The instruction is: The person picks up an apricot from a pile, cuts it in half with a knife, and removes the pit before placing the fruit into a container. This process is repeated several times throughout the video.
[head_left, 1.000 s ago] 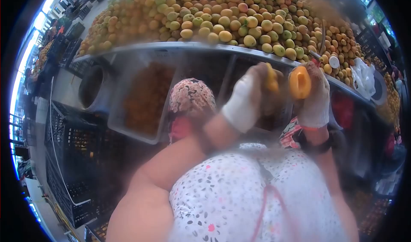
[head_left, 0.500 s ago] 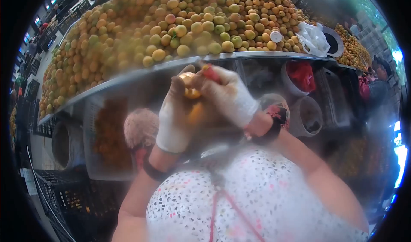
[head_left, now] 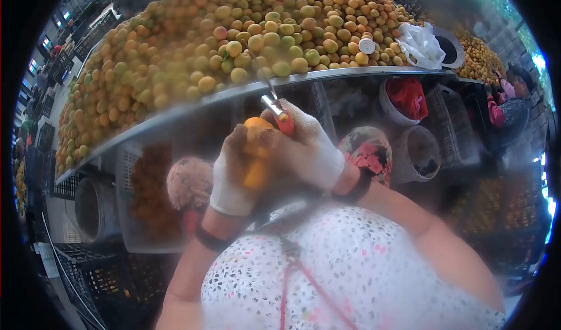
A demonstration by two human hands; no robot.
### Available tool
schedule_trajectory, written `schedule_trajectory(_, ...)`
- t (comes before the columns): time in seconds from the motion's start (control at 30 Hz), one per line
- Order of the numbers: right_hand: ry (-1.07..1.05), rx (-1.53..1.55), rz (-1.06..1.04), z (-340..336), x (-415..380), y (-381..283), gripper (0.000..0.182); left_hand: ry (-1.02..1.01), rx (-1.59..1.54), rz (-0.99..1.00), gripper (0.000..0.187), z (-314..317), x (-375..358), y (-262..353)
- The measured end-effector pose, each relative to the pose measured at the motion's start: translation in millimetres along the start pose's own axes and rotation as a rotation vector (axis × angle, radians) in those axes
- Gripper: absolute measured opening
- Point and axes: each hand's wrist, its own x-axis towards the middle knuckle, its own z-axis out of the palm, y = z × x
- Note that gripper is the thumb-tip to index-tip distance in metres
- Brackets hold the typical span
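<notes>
My left hand [head_left: 229, 175], in a dirty white glove, is closed round an orange apricot [head_left: 257, 123] whose top shows above the fingers. Below it an orange patch, blurred, shows at the palm. My right hand [head_left: 312, 149], gloved too, grips a small knife [head_left: 285, 124] by its red handle. Its shiny metal collar and thin blade point up and away, past the apricot. Both hands are close together, in front of the heaped table's edge and above my lap.
A big heap of apricots [head_left: 274, 41] covers the metal-edged table [head_left: 204, 103]. A white plastic bag [head_left: 421, 45] lies at its right. Below stand a crate of orange pieces [head_left: 153, 193], a grey bucket [head_left: 93, 207] and a white bucket [head_left: 422, 155]. Another person [head_left: 514, 105] sits far right.
The right hand has turned, so the knife's metal collar and blade now show, pointing up. Both hands have come slightly lower, and the apricot sits deeper in the left hand's fingers.
</notes>
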Motion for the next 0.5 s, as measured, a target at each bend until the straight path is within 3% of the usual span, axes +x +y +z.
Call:
schedule_trajectory(0.13,-0.007,0.075,-0.033,-9,2,11,0.02,-0.063,0.013,-0.098,0.031,3,6,9)
schedule_trajectory(0.2,0.002,-0.433,-0.149,-13,3,3,0.03,-0.045,0.184,-0.02,0.031,-7,19,8)
schedule_trajectory(0.3,-0.169,-0.554,-0.122,-21,5,0,0.039,-0.09,0.472,0.098,0.033,-9,18,5)
schedule_trajectory(0.37,-0.194,-0.584,-0.092,-24,3,0,0.038,0.032,0.551,0.082,0.031,-13,21,-3)
schedule_trajectory(0.43,-0.153,-0.543,0.001,-22,-4,4,0.034,-0.011,0.452,0.161,0.029,-4,13,-6)
schedule_trajectory(0.5,-0.121,-0.546,-0.017,-17,-12,5,0.03,-0.081,0.458,0.077,0.029,3,9,-8)
